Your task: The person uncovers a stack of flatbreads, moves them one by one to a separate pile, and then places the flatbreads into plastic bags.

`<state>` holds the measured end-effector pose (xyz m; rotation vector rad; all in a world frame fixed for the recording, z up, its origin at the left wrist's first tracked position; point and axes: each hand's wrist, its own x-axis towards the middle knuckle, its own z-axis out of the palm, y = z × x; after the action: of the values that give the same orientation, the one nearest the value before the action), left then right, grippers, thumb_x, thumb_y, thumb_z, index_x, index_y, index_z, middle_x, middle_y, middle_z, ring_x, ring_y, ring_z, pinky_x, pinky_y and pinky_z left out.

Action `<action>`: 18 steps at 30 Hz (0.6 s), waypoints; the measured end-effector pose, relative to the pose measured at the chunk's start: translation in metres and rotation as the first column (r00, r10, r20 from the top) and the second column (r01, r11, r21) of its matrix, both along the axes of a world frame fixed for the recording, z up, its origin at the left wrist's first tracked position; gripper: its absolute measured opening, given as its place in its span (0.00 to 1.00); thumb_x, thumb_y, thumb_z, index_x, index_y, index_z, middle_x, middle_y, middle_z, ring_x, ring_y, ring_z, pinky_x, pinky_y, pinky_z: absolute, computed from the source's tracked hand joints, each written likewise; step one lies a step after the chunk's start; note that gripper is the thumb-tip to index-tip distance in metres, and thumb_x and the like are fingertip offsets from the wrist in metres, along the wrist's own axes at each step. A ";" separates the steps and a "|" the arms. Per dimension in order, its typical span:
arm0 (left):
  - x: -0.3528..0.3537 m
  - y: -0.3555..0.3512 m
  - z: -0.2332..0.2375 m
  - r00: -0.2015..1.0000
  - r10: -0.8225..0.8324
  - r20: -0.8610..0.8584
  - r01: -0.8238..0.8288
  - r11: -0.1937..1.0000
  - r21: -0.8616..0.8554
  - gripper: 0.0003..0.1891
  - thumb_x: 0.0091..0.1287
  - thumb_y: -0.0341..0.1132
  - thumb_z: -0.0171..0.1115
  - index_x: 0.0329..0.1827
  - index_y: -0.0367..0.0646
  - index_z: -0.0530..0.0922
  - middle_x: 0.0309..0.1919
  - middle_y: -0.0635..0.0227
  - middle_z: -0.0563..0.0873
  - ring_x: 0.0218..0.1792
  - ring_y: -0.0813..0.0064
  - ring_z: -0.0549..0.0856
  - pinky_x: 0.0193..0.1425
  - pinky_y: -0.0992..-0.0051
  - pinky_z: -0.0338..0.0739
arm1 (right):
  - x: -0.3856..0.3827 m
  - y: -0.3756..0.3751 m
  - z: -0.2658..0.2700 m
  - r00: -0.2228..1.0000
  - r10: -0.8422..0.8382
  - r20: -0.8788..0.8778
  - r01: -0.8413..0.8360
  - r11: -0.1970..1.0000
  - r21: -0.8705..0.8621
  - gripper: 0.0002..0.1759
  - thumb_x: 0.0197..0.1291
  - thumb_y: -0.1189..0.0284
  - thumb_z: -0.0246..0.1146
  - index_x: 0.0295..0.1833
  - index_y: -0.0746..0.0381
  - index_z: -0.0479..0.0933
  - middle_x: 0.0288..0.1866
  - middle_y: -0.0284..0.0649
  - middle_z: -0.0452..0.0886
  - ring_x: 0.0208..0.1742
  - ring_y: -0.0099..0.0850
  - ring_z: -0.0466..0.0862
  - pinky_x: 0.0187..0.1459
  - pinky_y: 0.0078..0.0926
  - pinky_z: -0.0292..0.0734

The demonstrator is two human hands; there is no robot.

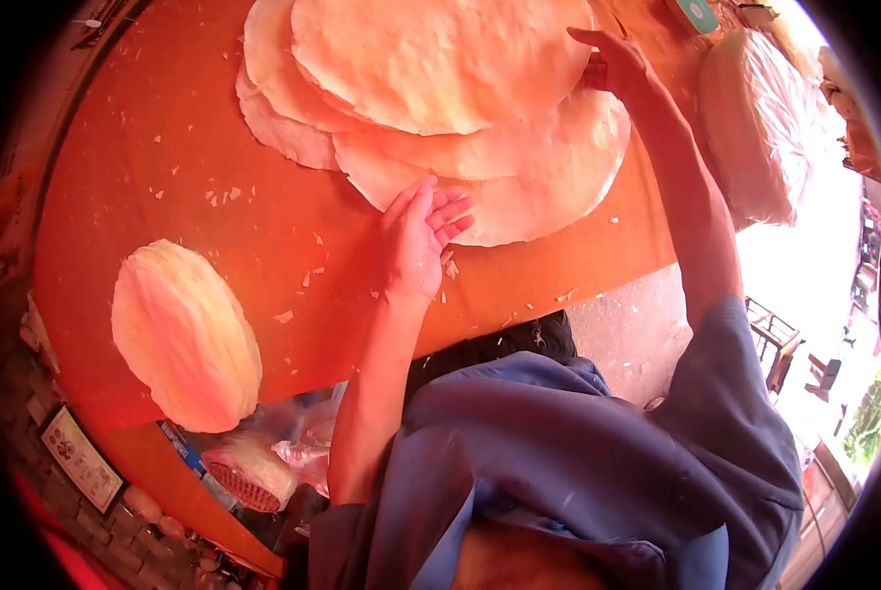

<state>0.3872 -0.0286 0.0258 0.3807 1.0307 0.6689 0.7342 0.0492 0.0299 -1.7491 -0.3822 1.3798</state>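
Note:
Large thin round sheets (440,59) overlap in a loose pile at the top middle of the orange table. My left hand (426,231) is palm up at the near edge of the lowest sheets, its fingers slightly curled and apart, with nothing seen in it. At the right edge of the pile is my right hand (613,61), its index finger stretched out over the upper sheet and the other fingers bent down by the rim; whether they pinch a sheet is hidden. A separate oval stack of pale sheets (187,334) lies at the left.
Small flakes are scattered over the orange table (96,187). A plastic-wrapped bundle (755,128) stands at the right edge, near a green round object (696,14). Below the table's near edge are plastic bags (308,452) and a pinkish netted item (252,472).

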 end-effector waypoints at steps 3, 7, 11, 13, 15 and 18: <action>0.011 0.004 -0.009 0.985 0.070 0.155 -0.061 0.996 -0.065 0.12 0.74 0.37 0.53 0.52 0.39 0.73 0.49 0.53 0.82 0.52 0.56 0.84 0.57 0.62 0.80 | -0.001 0.013 -0.015 0.942 -0.141 -0.304 0.163 0.985 0.048 0.18 0.59 0.65 0.69 0.50 0.65 0.79 0.46 0.38 0.84 0.45 0.32 0.85 0.44 0.29 0.82; 0.021 0.001 -0.014 0.967 0.128 0.219 -0.123 0.992 -0.040 0.09 0.73 0.36 0.54 0.49 0.41 0.73 0.47 0.54 0.82 0.53 0.56 0.83 0.60 0.61 0.79 | 0.002 0.018 -0.014 0.936 0.065 -0.346 -0.036 0.995 0.089 0.15 0.63 0.67 0.65 0.52 0.62 0.79 0.48 0.34 0.84 0.47 0.28 0.84 0.49 0.29 0.81; 0.029 0.002 -0.018 0.939 0.196 0.284 -0.181 0.980 -0.079 0.09 0.72 0.33 0.56 0.50 0.42 0.71 0.43 0.61 0.80 0.49 0.63 0.81 0.59 0.60 0.79 | -0.044 0.016 0.062 0.984 -0.013 -0.176 0.087 0.905 0.416 0.18 0.55 0.71 0.69 0.50 0.68 0.80 0.41 0.42 0.85 0.36 0.29 0.84 0.39 0.27 0.79; 0.027 0.003 -0.024 0.925 0.213 0.316 -0.194 0.977 -0.091 0.09 0.71 0.33 0.56 0.50 0.43 0.70 0.43 0.62 0.80 0.50 0.63 0.81 0.59 0.60 0.78 | 0.008 0.016 0.020 0.958 0.163 -0.237 -0.028 0.874 0.486 0.13 0.64 0.71 0.62 0.52 0.65 0.79 0.47 0.36 0.84 0.48 0.28 0.84 0.49 0.27 0.82; 0.026 0.005 -0.027 0.905 0.224 0.361 -0.203 0.975 -0.096 0.10 0.72 0.36 0.55 0.48 0.41 0.76 0.48 0.60 0.82 0.54 0.60 0.79 0.66 0.56 0.74 | -0.026 -0.005 0.029 0.969 -0.129 -0.209 0.177 0.957 0.229 0.12 0.63 0.74 0.63 0.51 0.66 0.79 0.46 0.38 0.85 0.48 0.29 0.85 0.49 0.27 0.82; 0.029 0.006 -0.029 0.870 0.258 0.420 -0.240 0.966 -0.096 0.13 0.72 0.38 0.55 0.54 0.40 0.75 0.49 0.60 0.81 0.56 0.59 0.78 0.67 0.55 0.72 | -0.032 -0.036 -0.013 0.979 -0.175 -0.108 0.180 0.983 0.036 0.15 0.57 0.74 0.68 0.48 0.70 0.80 0.42 0.40 0.84 0.40 0.30 0.84 0.44 0.29 0.82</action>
<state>0.4161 -0.0223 -0.0028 0.0526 0.6711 0.9162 0.7023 0.0134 0.0172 -1.6243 -0.1933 1.3173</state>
